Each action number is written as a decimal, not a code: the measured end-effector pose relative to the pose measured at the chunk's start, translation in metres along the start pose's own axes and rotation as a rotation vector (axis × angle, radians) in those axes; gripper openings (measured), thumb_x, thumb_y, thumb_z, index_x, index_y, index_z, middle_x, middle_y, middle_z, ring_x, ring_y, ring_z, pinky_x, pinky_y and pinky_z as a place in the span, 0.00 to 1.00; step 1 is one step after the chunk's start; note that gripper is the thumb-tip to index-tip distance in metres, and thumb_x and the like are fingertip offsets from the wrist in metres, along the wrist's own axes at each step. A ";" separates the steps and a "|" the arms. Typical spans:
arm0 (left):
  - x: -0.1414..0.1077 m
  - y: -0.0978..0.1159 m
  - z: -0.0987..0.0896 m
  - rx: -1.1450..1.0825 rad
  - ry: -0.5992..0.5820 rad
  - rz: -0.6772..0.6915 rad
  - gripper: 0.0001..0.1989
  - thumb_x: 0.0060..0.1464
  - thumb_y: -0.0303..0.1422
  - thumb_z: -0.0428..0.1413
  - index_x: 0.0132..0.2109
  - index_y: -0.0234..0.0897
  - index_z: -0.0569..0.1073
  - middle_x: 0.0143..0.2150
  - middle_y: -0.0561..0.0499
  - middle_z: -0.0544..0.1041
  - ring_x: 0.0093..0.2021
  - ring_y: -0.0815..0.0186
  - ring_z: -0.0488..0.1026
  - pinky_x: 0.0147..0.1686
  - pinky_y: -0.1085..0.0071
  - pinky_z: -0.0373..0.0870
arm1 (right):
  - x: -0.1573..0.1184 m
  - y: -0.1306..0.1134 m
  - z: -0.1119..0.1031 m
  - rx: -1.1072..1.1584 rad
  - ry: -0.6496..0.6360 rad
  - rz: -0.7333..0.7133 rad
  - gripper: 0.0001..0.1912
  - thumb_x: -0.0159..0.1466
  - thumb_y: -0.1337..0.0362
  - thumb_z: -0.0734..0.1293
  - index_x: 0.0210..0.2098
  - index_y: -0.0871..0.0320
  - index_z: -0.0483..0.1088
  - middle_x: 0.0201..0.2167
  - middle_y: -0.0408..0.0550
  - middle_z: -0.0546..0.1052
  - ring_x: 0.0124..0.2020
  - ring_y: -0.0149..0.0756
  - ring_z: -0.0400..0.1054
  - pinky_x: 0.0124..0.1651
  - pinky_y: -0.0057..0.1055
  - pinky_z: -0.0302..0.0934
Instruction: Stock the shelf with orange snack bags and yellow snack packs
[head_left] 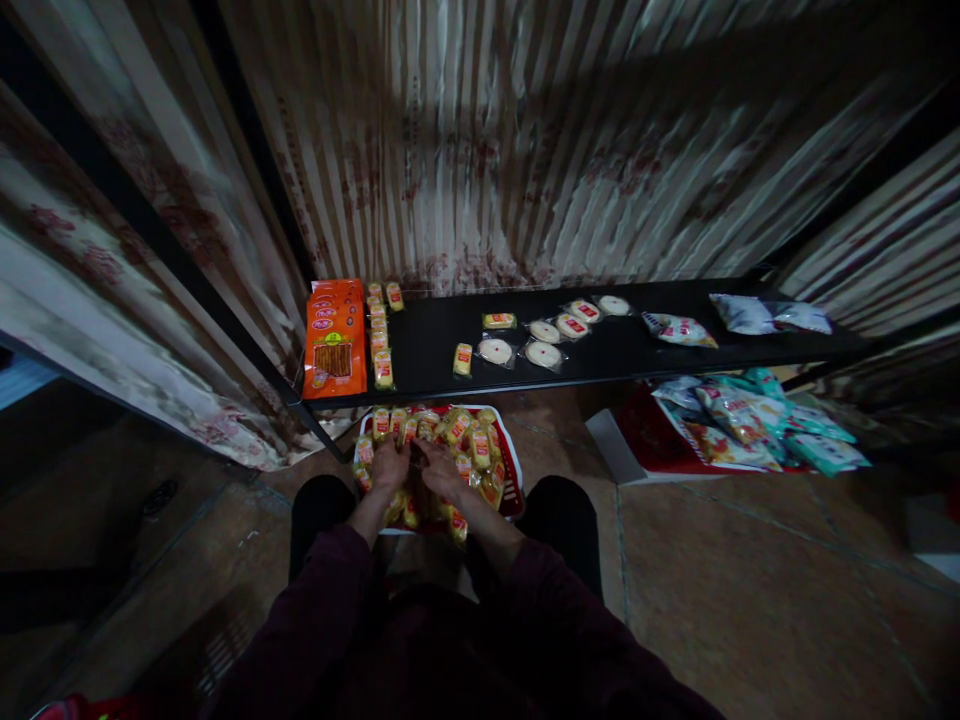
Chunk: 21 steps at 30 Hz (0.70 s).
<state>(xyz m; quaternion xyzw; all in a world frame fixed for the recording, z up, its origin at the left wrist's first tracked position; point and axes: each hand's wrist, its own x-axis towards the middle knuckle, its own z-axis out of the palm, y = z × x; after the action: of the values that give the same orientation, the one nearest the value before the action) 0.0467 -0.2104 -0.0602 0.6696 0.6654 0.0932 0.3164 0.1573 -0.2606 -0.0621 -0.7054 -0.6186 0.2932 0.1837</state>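
Note:
My left hand (pixel 389 466) reaches into a red-and-white basket (pixel 512 452) heaped with small wrapped cakes (pixel 480 448). Its fingers are curled against a wrapped cake (pixel 407 431) near the basket's far side, and their tips are partly hidden. Close beside it, my right hand (pixel 441 470) lies over the pile, fingers stretched toward the left one, with nothing visible in it. The cakes have clear yellowish wrappers and red labels. The basket stands on the floor between my knees, in front of a low black shelf (pixel 427 320).
Orange snack packets (pixel 334 340) stand at the shelf's left end beside a row of small cakes (pixel 379 340). Round white wrapped pastries (pixel 543 355) lie mid-shelf, and bags (pixel 742 314) lie at right. A red-and-white box (pixel 637 440) of bagged snacks (pixel 750 415) stands below. Black posts (pixel 255 130) frame the shelf.

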 end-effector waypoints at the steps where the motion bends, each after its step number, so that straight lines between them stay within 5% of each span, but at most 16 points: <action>1: 0.000 -0.001 -0.001 -0.003 -0.005 -0.011 0.17 0.58 0.31 0.49 0.55 0.35 0.67 0.51 0.41 0.76 0.50 0.61 0.74 0.44 0.69 0.67 | 0.000 0.000 0.000 0.006 0.004 0.004 0.29 0.59 0.76 0.58 0.59 0.56 0.63 0.58 0.51 0.70 0.60 0.36 0.62 0.65 0.38 0.50; 13: 0.003 -0.003 -0.007 -0.058 -0.064 -0.019 0.18 0.56 0.27 0.50 0.53 0.34 0.70 0.52 0.41 0.75 0.52 0.60 0.72 0.49 0.69 0.65 | 0.005 0.001 0.004 0.079 0.061 0.024 0.28 0.59 0.75 0.59 0.58 0.57 0.66 0.54 0.52 0.73 0.57 0.40 0.65 0.63 0.41 0.53; 21: 0.004 -0.004 -0.010 -0.148 -0.046 -0.008 0.18 0.56 0.28 0.49 0.53 0.33 0.71 0.52 0.39 0.75 0.53 0.59 0.72 0.51 0.68 0.65 | 0.006 0.010 0.010 0.478 0.226 -0.040 0.28 0.53 0.75 0.60 0.50 0.51 0.72 0.46 0.44 0.78 0.52 0.39 0.69 0.60 0.42 0.58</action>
<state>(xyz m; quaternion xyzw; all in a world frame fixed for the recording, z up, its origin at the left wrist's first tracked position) 0.0388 -0.2041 -0.0558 0.6436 0.6520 0.1253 0.3808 0.1588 -0.2574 -0.0774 -0.6578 -0.5211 0.3466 0.4190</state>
